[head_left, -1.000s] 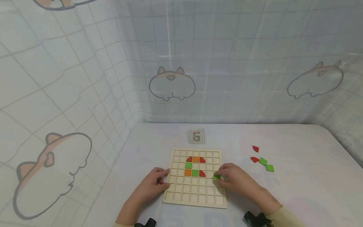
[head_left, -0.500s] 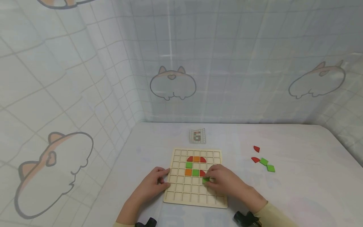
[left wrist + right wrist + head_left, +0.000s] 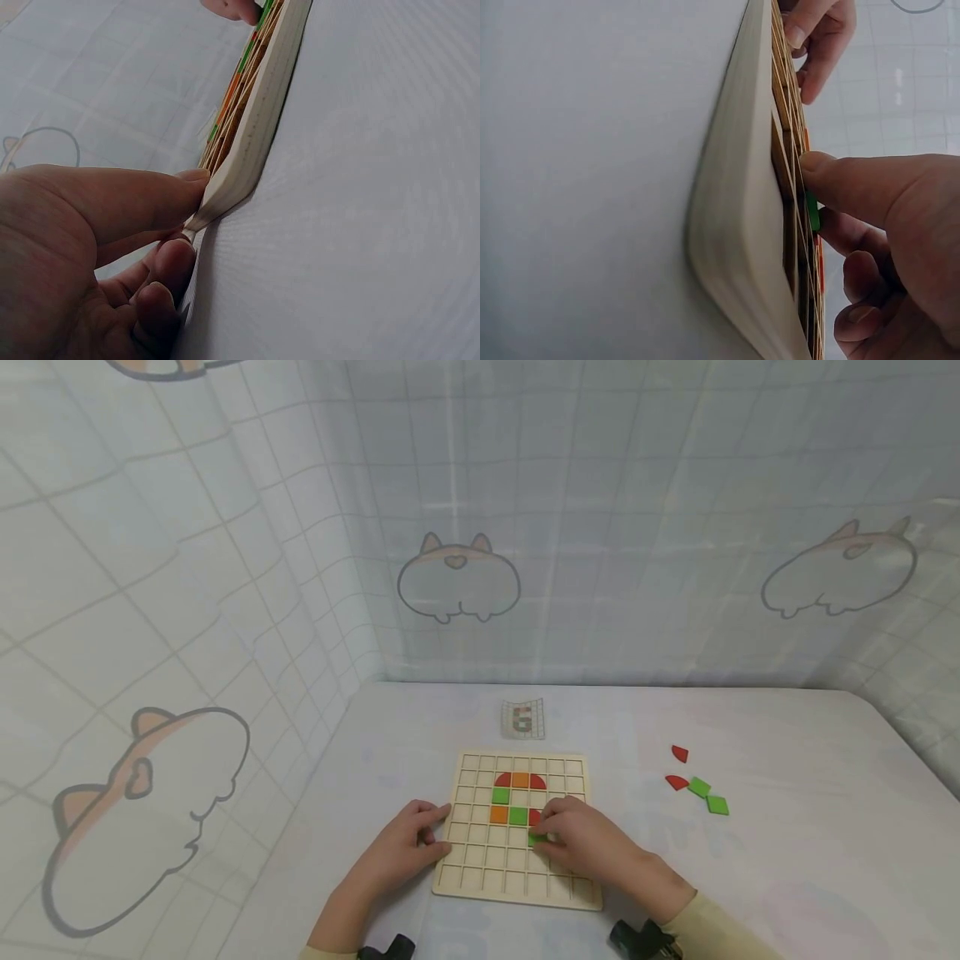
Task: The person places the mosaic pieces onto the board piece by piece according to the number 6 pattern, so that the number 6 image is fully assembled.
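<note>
A wooden grid board point(image 3: 480, 870) lies on the white table, with red, orange and green tiles point(image 3: 517, 797) set in its upper cells. My right hand point(image 3: 581, 846) pinches a green square tile point(image 3: 536, 838) and holds it against a cell just below the red quarter tile. The right wrist view shows that tile point(image 3: 812, 211) between thumb and finger at the board's face point(image 3: 742, 187). My left hand point(image 3: 405, 849) grips the board's left edge, thumb on top and curled fingers under the edge point(image 3: 247, 150).
Two red quarter tiles point(image 3: 677, 767) and two green squares point(image 3: 707, 796) lie loose on the table right of the board. A small pattern card point(image 3: 521, 719) sits behind the board. Curtain walls with cartoon prints close in the left and back.
My right hand has carried the green tile leftward across the board, from near the right edge to the cell under the red quarter tile. The left hand has stayed put.
</note>
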The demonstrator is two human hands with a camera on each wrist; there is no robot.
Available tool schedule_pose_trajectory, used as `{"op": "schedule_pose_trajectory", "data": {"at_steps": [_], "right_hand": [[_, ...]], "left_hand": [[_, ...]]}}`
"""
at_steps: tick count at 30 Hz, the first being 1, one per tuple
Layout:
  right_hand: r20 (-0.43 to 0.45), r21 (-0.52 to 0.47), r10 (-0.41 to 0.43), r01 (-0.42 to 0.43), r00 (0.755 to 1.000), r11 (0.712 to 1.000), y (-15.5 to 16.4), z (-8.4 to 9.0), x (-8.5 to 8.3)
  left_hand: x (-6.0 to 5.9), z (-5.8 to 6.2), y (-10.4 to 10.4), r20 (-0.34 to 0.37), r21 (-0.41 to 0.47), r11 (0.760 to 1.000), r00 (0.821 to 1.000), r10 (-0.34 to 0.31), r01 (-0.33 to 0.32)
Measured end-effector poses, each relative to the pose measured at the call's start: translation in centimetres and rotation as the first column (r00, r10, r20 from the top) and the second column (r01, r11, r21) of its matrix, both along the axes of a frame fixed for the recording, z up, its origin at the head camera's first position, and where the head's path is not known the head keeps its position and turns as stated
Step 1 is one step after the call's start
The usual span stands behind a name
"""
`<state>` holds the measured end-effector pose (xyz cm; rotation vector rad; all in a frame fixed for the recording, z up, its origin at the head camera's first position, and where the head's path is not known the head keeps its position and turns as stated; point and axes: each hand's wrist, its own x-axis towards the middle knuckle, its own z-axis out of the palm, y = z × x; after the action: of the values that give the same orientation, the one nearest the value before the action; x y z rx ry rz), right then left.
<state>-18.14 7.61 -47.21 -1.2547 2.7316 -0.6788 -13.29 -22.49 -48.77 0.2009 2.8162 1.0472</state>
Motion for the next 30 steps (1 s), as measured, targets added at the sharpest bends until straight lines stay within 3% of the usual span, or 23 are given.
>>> {"op": "schedule_pose_trajectory", "data": {"at_steps": [13,21,30], "right_hand": [[0.034,-0.007,-0.007,0.008,0.999,1.0,-0.1,-0.6,-0.1],[0.007,-0.044,-0.008,0.008,1.0,0.999,0.5,-0.4,-0.1],[0.018,-0.035,-0.099,0.099,0.995,0.994,2.6,0.1,-0.5]], "left_hand": [[-0.2,-0.1,0.0,0.004,0.016,1.0,1.0,-0.006,0.006],[-0.1,-0.1,0.0,0.001,0.017,1.0,1.0,-0.008,0.008],[-0.1,-0.1,0.1,-0.003,0.021,1.0,1.0,-0.006,0.006]]}}
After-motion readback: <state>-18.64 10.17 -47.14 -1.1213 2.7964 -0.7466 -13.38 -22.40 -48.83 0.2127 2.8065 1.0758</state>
